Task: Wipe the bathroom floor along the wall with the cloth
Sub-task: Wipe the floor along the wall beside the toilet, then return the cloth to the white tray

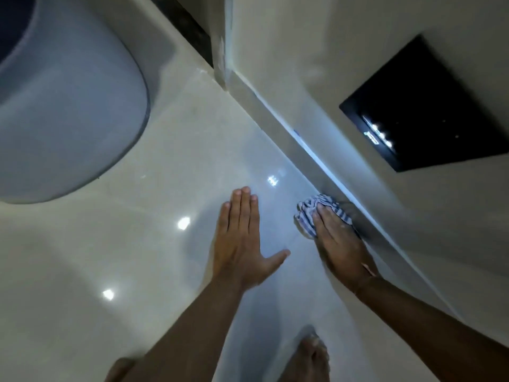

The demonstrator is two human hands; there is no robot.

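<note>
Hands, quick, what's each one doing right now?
Left hand: open, flat on the floor, holding nothing.
Right hand: pressing the striped cloth down beside the wall.

Bare forearms [192, 326], no sleeves; bare foot [311, 357]; thin band at right wrist [367, 271].

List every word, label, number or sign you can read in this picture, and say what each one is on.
None can be read.
Black panel on the wall: only bright glare spots, with no legible letters or numbers.
Striped cloth under the right hand: a stripe pattern only, no tag or print visible.
Toilet: no brand mark visible.
Floor: only light reflections.
</note>
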